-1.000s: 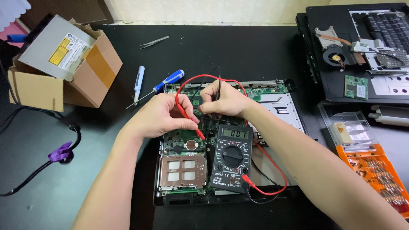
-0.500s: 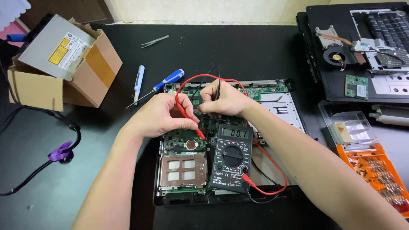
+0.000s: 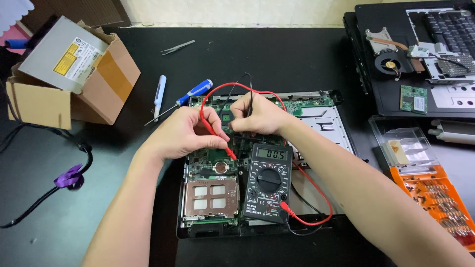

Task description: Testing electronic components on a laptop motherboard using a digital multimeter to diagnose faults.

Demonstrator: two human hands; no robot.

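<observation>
While pinched, red probe [image 3: 217,136] underlies left hand [image 3: 185,133]

The multimeter [image 3: 267,184] lies on the opened laptop base [image 3: 321,123], just right of the circuit board [image 3: 210,168]. A cardboard box [image 3: 74,74] sits far left, screwdrivers [image 3: 190,94] between; another dismantled laptop [image 3: 420,54] lies right.

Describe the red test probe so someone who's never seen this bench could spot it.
Find the opened laptop on the black table. The left hand there pinches the red test probe, tip down on the green board. Its neighbour in the right hand is black.
</observation>
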